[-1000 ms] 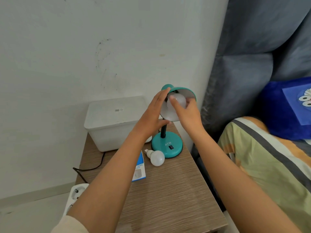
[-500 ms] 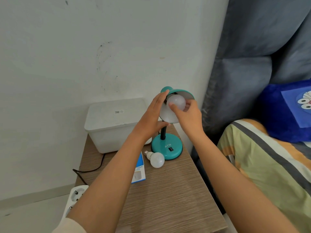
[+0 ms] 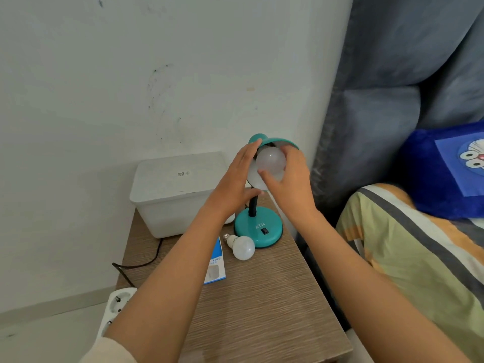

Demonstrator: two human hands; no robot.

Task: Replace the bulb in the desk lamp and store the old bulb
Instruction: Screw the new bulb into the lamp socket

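Head camera view shows the right hand (image 3: 290, 184) in the middle of the frame, with its fingers curled around the white bulb in the lamp (image 3: 269, 165). The thumb presses the lower side of the globe and the other fingers wrap the right side, so the hand is half closed on it. The left hand (image 3: 235, 184) is open and almost flat; its fingertips lie on the edge of the teal lamp shade (image 3: 279, 141) and its thumb reaches under, near the black neck. It seems to steady the shade and does not grip anything fully.

I judge this bulb to be light and smooth, with a thin shell that can crack if squeezed. It is better to hold it at the widest part of the globe with a soft, even grip and to turn it, not pull it. Whether it is being screwed in or out I cannot tell.

Below the hands, the round lamp base (image 3: 258, 229) stands on the wooden bedside table (image 3: 262, 297). A second bulb (image 3: 242, 247) lies on its side just beside the base, and a blue and white bulb box (image 3: 216, 268) lies to the left of it, partly hidden by the left forearm. A white plastic container (image 3: 172, 192) stands behind, against the wall.
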